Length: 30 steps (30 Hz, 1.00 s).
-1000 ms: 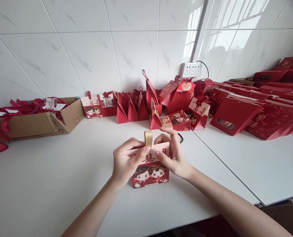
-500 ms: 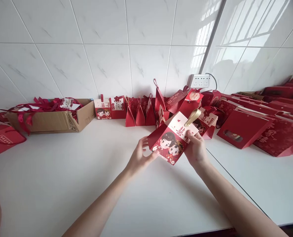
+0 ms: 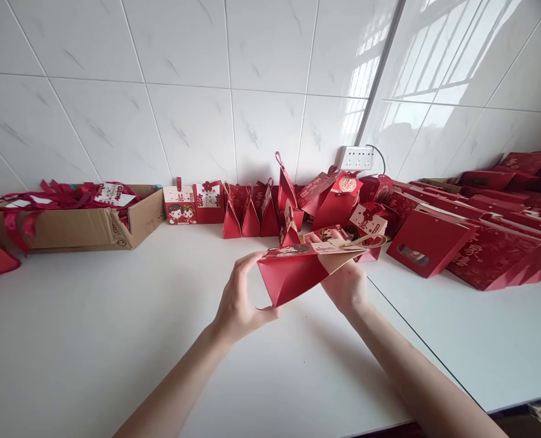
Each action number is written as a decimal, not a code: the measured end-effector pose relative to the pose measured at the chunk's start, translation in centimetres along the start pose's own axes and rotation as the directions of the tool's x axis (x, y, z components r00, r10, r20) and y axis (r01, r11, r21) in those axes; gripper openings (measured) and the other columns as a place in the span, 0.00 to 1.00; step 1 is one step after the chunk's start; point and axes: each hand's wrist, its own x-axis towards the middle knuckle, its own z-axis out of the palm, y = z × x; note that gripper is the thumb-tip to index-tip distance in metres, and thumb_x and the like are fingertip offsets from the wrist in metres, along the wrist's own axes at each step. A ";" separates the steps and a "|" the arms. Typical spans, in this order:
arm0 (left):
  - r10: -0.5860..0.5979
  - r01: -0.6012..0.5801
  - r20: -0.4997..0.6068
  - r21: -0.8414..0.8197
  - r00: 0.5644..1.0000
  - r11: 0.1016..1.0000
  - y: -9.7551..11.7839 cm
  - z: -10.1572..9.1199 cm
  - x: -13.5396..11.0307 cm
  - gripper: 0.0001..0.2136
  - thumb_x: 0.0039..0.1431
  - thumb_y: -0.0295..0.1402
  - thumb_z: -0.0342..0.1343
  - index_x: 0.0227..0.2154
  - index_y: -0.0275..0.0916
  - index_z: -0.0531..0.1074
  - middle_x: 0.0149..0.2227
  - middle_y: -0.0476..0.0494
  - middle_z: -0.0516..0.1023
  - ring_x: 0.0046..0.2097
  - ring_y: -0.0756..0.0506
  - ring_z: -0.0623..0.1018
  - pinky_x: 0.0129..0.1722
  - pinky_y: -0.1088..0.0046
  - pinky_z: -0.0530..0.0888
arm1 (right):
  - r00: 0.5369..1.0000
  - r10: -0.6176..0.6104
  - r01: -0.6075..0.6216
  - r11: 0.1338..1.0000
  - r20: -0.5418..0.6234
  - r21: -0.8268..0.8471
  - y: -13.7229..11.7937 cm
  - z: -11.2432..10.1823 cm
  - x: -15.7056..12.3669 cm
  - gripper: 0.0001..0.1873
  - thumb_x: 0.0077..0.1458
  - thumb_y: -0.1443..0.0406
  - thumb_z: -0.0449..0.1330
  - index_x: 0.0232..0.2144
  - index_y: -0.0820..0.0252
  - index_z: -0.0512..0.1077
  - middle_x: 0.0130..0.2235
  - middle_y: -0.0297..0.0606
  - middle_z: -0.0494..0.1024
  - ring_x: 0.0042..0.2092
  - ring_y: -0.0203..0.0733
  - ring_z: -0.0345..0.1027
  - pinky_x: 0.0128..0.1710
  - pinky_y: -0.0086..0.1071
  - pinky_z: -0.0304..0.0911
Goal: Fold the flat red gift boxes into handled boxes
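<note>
The box (image 3: pixel 293 277) is red, cream towards its narrow end, with a gold loop (image 3: pixel 365 244) there. It is held tipped over above the table (image 3: pixel 161 328), cartoon print facing up, plain red side forward, loop end pointing right.

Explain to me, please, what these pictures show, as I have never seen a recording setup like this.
There is no machine here: the grip is a person's bare left hand and right hand. All pictures come from one camera worn on that person's head, looking forward and down. The left hand clasps the base of a red paper box, held above the white table; the right hand is at the end with the gold loop, its fingers hidden. Along the tiled wall stand a cardboard box of red ribbons, small red boxes and, at right, rows of red packages.
</note>
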 end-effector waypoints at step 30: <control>-0.198 0.234 0.500 -0.010 0.843 0.972 -2.8 -1.1 -0.6 0.17 0.43 0.49 0.57 0.29 0.41 0.74 0.32 0.40 0.80 0.40 0.36 0.78 0.43 0.58 0.75 | 0.898 -0.388 0.435 0.702 0.209 -0.564 -1.9 -0.3 -1.1 0.12 0.59 0.58 0.59 0.27 0.55 0.75 0.29 0.35 0.74 0.33 0.42 0.67 0.35 0.36 0.62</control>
